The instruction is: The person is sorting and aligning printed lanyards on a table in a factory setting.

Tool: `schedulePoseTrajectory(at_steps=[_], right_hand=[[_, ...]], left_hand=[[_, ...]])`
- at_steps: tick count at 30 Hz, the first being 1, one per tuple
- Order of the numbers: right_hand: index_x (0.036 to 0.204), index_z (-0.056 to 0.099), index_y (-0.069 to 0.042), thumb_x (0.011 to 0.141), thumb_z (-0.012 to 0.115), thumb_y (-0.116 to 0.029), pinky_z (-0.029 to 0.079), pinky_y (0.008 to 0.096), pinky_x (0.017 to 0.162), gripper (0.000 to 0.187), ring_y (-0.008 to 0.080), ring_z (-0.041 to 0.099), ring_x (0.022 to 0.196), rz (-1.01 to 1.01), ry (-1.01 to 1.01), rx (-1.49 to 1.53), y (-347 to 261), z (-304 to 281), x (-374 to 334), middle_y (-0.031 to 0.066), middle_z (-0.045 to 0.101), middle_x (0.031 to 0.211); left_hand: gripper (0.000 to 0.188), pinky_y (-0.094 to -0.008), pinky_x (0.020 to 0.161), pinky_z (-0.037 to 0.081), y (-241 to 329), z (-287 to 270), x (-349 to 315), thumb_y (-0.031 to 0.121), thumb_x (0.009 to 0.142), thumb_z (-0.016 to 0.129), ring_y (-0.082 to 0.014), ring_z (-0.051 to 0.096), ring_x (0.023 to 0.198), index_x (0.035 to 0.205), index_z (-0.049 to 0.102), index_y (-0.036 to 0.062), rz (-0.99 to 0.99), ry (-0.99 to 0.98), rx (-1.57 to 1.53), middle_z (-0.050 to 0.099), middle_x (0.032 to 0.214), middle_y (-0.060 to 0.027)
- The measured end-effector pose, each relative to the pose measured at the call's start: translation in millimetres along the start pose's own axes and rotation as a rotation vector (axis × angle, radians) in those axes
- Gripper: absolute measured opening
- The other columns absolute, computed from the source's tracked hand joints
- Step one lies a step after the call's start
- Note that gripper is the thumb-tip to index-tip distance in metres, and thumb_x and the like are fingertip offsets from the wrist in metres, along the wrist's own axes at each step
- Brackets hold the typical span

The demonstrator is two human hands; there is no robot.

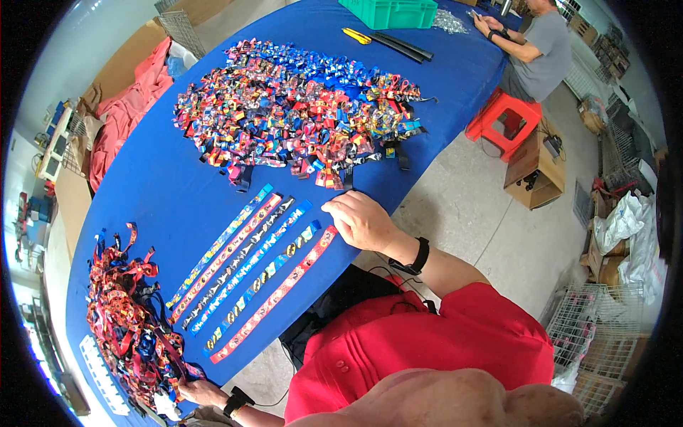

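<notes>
Several printed straps lie side by side on the blue tablecloth, slanting up to the right; the nearest is a red strap (pixel 274 295), beside a blue strap (pixel 250 265). Just above the red strap's far end is my right hand (pixel 363 219), its fingers bent and pressed together; whatever is in them is hidden. My left hand (pixel 203 392) is at the lower edge of a tangled heap of red and dark straps (pixel 131 320), fingers closed on a strap there. Beyond the row spreads a large pile of folded, many-coloured straps (pixel 292 114).
At the table's far end stand a green crate (pixel 391 14), a yellow cutter (pixel 356 35) and black rods (pixel 402 47). A person in grey (pixel 544 50) sits at the far right. A red stool (pixel 504 122) and a cardboard box (pixel 537 171) are on the floor right of the table.
</notes>
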State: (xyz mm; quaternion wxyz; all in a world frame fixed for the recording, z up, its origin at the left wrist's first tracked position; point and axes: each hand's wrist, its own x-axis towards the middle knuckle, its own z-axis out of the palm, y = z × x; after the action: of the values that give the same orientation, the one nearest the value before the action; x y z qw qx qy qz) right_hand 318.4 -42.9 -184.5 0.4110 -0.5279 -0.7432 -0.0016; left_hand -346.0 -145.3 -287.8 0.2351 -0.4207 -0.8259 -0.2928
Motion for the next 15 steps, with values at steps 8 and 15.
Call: schedulePoseTrajectory(at_steps=[8,15], right_hand=[[0.104,0.063,-0.004,0.084,0.061,-0.004,0.051,0.0407,0.082,0.021,0.0305,0.063,0.088,-0.022,0.044,0.008,1.1,2.9,-1.3,0.0122,0.065,0.095],[0.104,0.065,-0.002,0.082,0.063,0.001,0.053,0.0402,0.081,0.022,0.0301,0.065,0.088,-0.012,0.084,0.031,-0.5,0.8,-1.5,0.0127,0.068,0.096]], left_hand=[[0.018,-0.0432,0.087,0.048,-8.4,14.6,-0.3,0.004,0.095,0.051,-0.0359,0.063,0.094,0.103,0.066,-0.0021,-0.021,0.018,-0.036,0.067,0.099,-0.0193],[0.018,-0.0433,0.087,0.049,5.7,13.6,5.9,0.003,0.095,0.052,-0.0359,0.063,0.094,0.103,0.067,-0.0019,0.000,0.020,-0.043,0.067,0.099,-0.0193]])
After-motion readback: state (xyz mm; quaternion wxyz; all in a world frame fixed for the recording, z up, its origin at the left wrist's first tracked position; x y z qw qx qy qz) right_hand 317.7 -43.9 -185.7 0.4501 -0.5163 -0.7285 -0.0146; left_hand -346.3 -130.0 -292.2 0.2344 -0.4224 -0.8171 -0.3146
